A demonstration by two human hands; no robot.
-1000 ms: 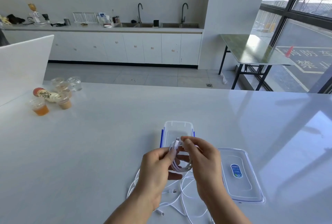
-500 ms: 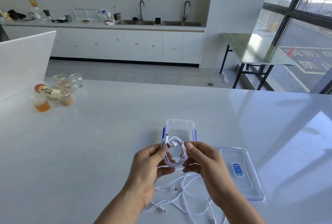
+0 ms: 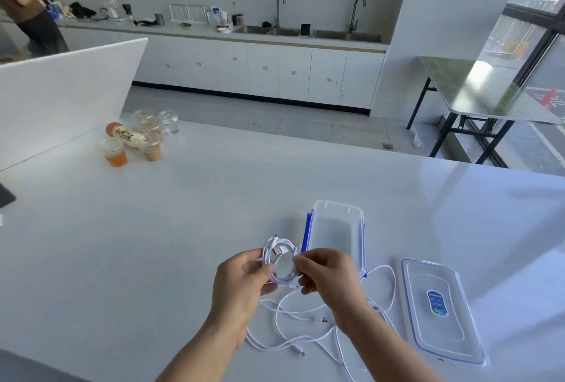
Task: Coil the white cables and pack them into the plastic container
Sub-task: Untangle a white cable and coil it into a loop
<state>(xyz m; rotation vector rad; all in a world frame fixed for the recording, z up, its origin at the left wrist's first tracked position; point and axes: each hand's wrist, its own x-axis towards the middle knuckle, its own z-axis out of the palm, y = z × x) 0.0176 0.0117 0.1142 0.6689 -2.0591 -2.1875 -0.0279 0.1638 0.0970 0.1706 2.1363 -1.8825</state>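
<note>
Now holding a coiled white cable (image 3: 282, 262) up off the table (image 3: 183, 244), close to the near edge and just beside the plastic container (image 3: 336, 210). Gripping it from both sides: left hand (image 3: 244, 283) with thumb and fingers (image 3: 267, 286) curled round the coil's left rim, right hand (image 3: 327, 277) pinching the right rim the same way. Held so, most likely, to stop the springy loops from opening before going into the box. Leaves one plug poking out at the top of the coil, untucked. Has the container standing open, with its lid (image 3: 440, 335) laid flat beside it toward the table's right edge, presumably to leave the opening free. Has the loose white cables (image 3: 287, 342) lying tangled by the near edge, under both wrists, probably next in line. Cannot count those: partly covered by the forearms and cut off at the bottom. Cannot tell whether anything lies in the container's near end, hidden behind the right hand. Cannot make out what fills the cups (image 3: 146, 143) near the far left corner.
</note>
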